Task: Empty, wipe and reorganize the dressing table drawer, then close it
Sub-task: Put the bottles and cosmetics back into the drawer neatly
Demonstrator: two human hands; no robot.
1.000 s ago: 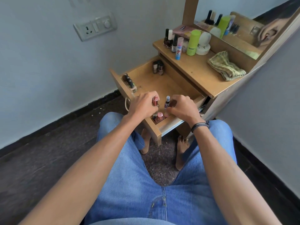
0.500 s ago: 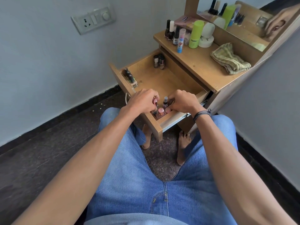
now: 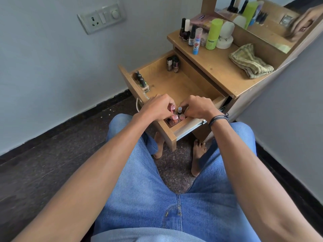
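Observation:
The wooden drawer (image 3: 176, 84) of the dressing table stands pulled out. In its near corner stands a cluster of pink nail polish bottles (image 3: 175, 118). My left hand (image 3: 157, 107) holds a pink-capped bottle (image 3: 171, 108) upright over that cluster. Beside it, my right hand (image 3: 197, 106) has its fingers curled around a small dark bottle with a pale cap (image 3: 180, 110). More polish bottles (image 3: 141, 80) line the drawer's left wall, and a few brown ones (image 3: 172, 64) stand in the far corner.
On the table top (image 3: 218, 67) stand dark bottles (image 3: 185, 30), a green tube (image 3: 213, 34), a white jar (image 3: 225, 39) and a folded cloth (image 3: 250, 62). A mirror (image 3: 272, 20) rises behind. A wall socket (image 3: 101, 18) sits at the upper left. My knees and bare feet are under the drawer.
Both hands have stayed at the near corner of the drawer and shifted slightly among the pink bottles. The camera has tilted a little.

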